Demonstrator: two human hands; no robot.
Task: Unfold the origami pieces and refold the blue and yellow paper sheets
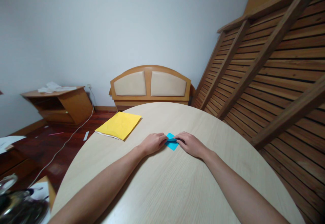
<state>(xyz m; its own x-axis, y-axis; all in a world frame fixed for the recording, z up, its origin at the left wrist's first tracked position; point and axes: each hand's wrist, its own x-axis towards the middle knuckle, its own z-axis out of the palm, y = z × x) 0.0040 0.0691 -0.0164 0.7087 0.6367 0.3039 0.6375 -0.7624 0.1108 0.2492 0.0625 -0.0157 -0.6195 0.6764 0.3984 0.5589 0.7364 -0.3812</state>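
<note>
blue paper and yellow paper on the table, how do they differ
The blue paper is much smaller than the yellow paper. The left hand and right hand hold the blue paper; neither touches the yellow paper. Both papers are on the table.

Flat, four-sided yellow paper [118, 125] lies left of the left hand [153, 143]. Well beyond that hand stands an arched wooden headboard [148, 85] with cream panels [168, 83]; far to its right, a slatted brown wooden frame [264, 58].
</note>
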